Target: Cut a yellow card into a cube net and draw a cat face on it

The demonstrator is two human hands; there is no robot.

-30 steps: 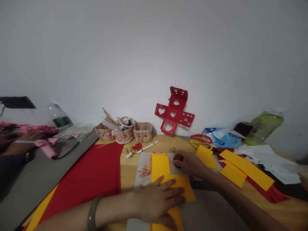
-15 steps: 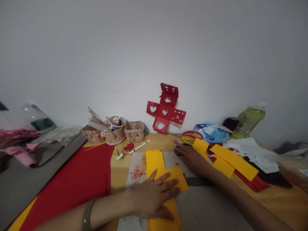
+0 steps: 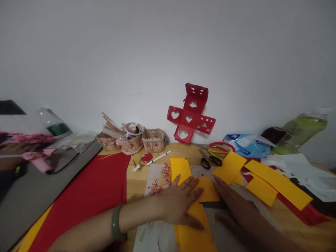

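Observation:
My left hand (image 3: 181,200), with a green bangle on the wrist, lies flat with spread fingers on a piece of yellow paper (image 3: 181,168). That paper is cut with a flap (image 3: 208,187) sticking out to the right. My right hand (image 3: 232,203), blurred, reaches in beside the flap's right edge with fingers stretched out and nothing visible in them. Whether its fingertips touch the paper is hard to tell. Black-handled scissors (image 3: 206,162) lie beyond the flap. Beneath the paper is a worn grey board (image 3: 152,232) with red specks.
Red sheets (image 3: 94,196) lie at left. Decorated baskets (image 3: 154,140), a white pen (image 3: 159,158) and a red cut-out box shape (image 3: 189,119) line the wall side. Red-handled scissors (image 3: 222,144), a blue tissue pack (image 3: 246,148), yellow strips (image 3: 280,183) and a bottle (image 3: 301,131) are at right.
My right hand has left the black-handled scissors and come back toward the yellow flap. My left hand stays pressed on the paper. The view has turned slightly left.

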